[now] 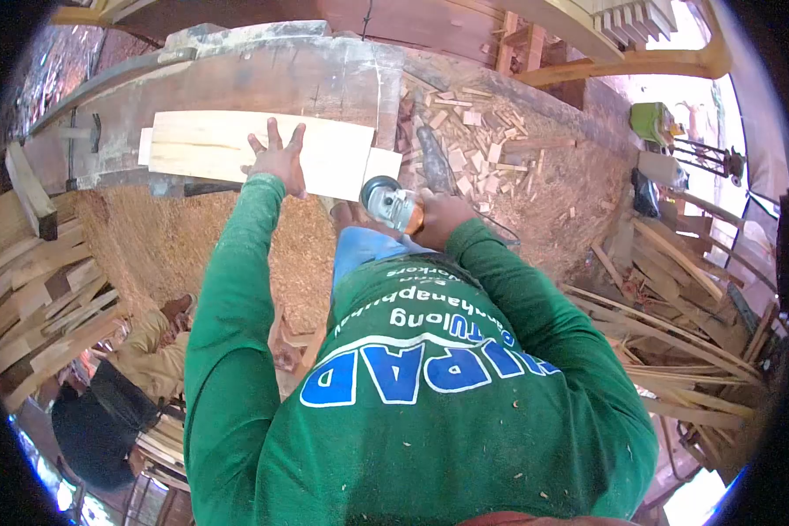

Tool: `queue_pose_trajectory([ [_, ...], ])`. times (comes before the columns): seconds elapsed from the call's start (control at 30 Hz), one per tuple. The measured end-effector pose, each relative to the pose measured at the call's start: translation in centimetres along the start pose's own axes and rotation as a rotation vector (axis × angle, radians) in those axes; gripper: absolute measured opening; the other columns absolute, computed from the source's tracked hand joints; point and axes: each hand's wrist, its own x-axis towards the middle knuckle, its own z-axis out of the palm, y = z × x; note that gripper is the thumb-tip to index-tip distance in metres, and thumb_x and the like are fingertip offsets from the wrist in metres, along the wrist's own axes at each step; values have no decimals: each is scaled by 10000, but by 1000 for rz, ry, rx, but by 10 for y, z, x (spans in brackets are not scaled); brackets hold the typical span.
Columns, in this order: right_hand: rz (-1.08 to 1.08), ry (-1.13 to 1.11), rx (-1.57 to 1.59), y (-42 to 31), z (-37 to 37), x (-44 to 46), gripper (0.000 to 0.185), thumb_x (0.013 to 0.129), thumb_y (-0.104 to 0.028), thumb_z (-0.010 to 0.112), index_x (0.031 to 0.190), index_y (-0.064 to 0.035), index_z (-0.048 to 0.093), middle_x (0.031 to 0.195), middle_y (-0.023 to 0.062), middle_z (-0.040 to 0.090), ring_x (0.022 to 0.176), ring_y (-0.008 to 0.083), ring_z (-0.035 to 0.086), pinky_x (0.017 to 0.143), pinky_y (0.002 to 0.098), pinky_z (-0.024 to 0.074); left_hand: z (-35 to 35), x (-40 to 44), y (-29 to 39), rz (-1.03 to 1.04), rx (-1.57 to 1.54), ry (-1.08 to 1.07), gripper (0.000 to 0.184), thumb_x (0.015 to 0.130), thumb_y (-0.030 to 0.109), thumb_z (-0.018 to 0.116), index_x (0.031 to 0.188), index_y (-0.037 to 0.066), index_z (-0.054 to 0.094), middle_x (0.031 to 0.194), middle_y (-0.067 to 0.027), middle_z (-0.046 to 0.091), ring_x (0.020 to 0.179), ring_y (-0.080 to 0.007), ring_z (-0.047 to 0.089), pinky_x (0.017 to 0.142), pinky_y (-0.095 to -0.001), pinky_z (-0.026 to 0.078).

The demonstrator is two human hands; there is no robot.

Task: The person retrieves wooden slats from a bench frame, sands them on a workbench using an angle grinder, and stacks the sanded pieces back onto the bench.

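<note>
Board [206,145] of pale wood, long and flat, lies along the near edge of a worn bench [324,74], with the ends of another pale piece [384,164] showing past it on both sides. The left hand [276,165] rests on the board, fingers spread, grasping nothing. The right hand [441,216] is closed around a power tool [393,207] with a round dark disc, held at the board's right end; whether disc and wood touch, I cannot tell. The wearer's green long-sleeved shirt [421,447] fills the lower middle, its lettering upside down. Right of the bench, small wood offcuts [491,145] litter a floor [548,206] covered in sawdust. Long timber strips [684,359] pile up at far right, and more timber [39,307] is stacked at left, near another person [101,421] in a dark top.
</note>
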Motion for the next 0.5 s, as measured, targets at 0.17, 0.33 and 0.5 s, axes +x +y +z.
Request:
queue_pose_trajectory([
  [0.17, 228, 109, 131, 37, -37, 29, 494, 730, -481, 739, 966, -47, 733, 926, 222, 737, 889, 388, 725, 794, 475, 588, -3, -10, 6, -4, 25, -13, 1366, 631, 400, 944, 1639, 301, 28, 1701, -172, -104, 1512, -569, 30, 1064, -802, 324],
  [0.33, 371, 364, 513, 114, -2, 32, 458, 696, -367, 833, 989, -28, 741, 914, 149, 762, 860, 258, 747, 764, 398, 577, 55, -5, 56, 478, 324, 212, 1209, 746, 475, 801, 1642, 131, 67, 1711, -167, 22, 1549, -479, 65, 1038, -864, 229],
  [0.5, 466, 457, 659, 124, 20, -47, 406, 714, -247, 827, 1039, -27, 722, 933, 99, 754, 858, 164, 710, 773, 342, 559, 121, 28, 124, 665, 248, 568, 659, 983, 251, 468, 1585, 63, 278, 1674, -204, 190, 1520, -493, 191, 1065, -863, 161],
])
